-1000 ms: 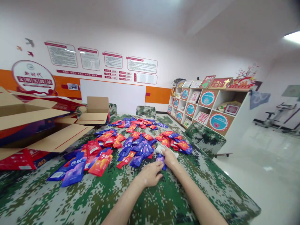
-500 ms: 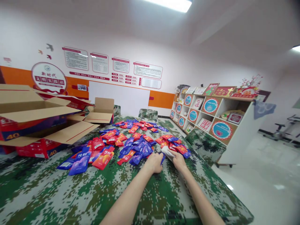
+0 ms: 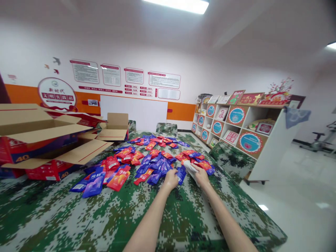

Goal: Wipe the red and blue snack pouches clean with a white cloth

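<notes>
Left hand (image 3: pixel 170 179) touches a blue pouch (image 3: pixel 181 174), grip hidden so I cannot tell; right hand (image 3: pixel 201 175) clasps a white packet (image 3: pixel 191 168).

The head camera is sitting above the near edge of the table (image 3: pixel 78 217), facing forward and slightly down along its length toward the far edge and the back wall (image 3: pixel 210 70). It is taking in a wide sweep, with the cardboard boxes (image 3: pixel 39 122) along the table's left edge, the shelf unit (image 3: pixel 246 133) beyond its right edge, and a ceiling light (image 3: pixel 178 5) at the top. The forearms are entering from the bottom of the frame. The left hand (image 3: pixel 170 179) and right hand (image 3: pixel 201 175) are showing at arm's reach, near the table's middle.
</notes>
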A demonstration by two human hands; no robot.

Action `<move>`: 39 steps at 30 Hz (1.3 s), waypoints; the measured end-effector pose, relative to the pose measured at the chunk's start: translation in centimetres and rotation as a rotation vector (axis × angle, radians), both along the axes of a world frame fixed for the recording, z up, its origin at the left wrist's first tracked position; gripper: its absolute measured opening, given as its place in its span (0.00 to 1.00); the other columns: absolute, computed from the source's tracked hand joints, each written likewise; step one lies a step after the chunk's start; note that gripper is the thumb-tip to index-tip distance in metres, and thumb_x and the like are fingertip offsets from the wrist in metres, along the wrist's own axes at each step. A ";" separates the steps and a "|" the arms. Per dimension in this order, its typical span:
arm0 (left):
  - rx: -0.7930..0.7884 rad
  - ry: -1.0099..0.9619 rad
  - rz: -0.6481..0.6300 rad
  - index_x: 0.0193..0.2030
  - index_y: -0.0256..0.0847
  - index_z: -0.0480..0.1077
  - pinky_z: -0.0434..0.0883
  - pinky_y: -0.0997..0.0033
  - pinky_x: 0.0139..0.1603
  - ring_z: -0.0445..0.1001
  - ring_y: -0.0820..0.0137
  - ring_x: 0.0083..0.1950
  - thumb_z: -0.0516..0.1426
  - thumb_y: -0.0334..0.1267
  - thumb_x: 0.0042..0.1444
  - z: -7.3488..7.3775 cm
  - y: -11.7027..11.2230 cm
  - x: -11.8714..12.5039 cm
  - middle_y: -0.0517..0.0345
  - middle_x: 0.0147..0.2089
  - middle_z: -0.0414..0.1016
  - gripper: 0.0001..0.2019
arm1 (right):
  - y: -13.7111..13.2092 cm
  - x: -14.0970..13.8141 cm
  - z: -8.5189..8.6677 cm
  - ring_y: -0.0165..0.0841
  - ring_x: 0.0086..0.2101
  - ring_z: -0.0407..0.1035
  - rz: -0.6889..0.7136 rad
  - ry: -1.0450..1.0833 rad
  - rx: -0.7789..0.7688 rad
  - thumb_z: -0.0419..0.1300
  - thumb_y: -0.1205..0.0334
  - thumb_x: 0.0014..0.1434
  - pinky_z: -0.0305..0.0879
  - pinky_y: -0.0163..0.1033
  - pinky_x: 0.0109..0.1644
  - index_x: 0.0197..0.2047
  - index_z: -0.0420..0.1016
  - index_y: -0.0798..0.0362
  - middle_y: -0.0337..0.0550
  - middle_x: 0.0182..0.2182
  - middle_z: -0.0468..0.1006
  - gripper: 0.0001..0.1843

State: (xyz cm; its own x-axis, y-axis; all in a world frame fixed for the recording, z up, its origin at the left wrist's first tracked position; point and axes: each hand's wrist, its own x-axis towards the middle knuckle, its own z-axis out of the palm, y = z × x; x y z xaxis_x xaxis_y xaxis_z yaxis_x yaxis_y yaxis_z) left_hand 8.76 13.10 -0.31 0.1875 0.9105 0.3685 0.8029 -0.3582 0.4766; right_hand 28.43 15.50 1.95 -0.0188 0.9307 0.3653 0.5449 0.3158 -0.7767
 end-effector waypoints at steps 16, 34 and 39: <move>0.050 0.255 -0.451 0.57 0.41 0.60 0.57 0.65 0.60 0.61 0.63 0.58 0.50 0.38 0.58 1.7 -4.9 -2.8 0.52 0.57 0.63 0.19 | -3.2 -4.7 -0.3 0.41 0.54 0.61 0.185 -0.458 0.221 0.49 0.75 0.47 0.54 0.47 0.59 0.54 0.71 0.51 0.49 0.56 0.67 0.31; -0.017 0.227 -0.484 0.64 0.41 0.53 0.50 0.66 0.65 0.50 0.66 0.66 0.49 0.40 0.59 0.2 -3.9 -3.5 0.54 0.65 0.54 0.26 | 2.5 -4.5 -1.0 0.44 0.50 0.64 0.108 -0.533 0.091 0.48 0.72 0.53 0.54 0.43 0.57 0.50 0.73 0.60 0.52 0.49 0.72 0.23; -0.022 0.226 -0.477 0.63 0.42 0.55 0.52 0.65 0.64 0.53 0.64 0.65 0.49 0.39 0.59 0.7 -4.1 -3.4 0.55 0.64 0.56 0.24 | 0.3 -4.4 0.1 0.45 0.53 0.61 0.087 -0.522 0.102 0.46 0.74 0.51 0.52 0.46 0.58 0.55 0.70 0.56 0.53 0.55 0.67 0.29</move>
State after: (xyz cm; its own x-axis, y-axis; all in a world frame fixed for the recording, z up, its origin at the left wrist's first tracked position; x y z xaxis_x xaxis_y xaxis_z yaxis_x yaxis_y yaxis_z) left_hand 5.36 8.97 0.42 0.6556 0.7115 0.2528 0.6363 -0.7009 0.3224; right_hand 24.04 15.81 2.01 -0.2977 0.8779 0.3751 0.8185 0.4369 -0.3731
